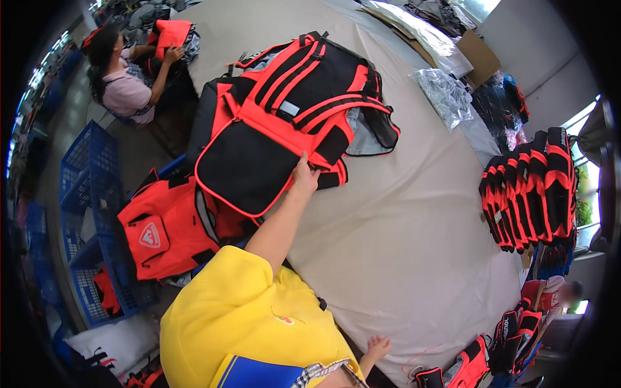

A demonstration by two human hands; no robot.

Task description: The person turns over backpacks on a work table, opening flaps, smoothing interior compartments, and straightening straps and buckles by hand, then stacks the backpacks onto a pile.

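Observation:
A large black and red backpack (310, 84) lies on the pale cloth-covered table (388, 226), its straps facing up and a black flap spread toward the left. My left hand (305, 176) pinches the backpack's lower edge, near a strap end. Down by the table's near edge, my right hand (378, 347) is held apart from the backpack, fingers loosely spread with nothing visible in them. Beside the large backpack, a red backpack with a white shield logo (165, 226) hangs at the left edge of the table.
Blue plastic crates (94, 187) stand at left. A person (129, 90) handles red fabric at upper left. Clear plastic bags (443, 94) and a row of upright backpacks (530, 191) sit at right. More bags (472, 362) and another person (550, 294) are at lower right.

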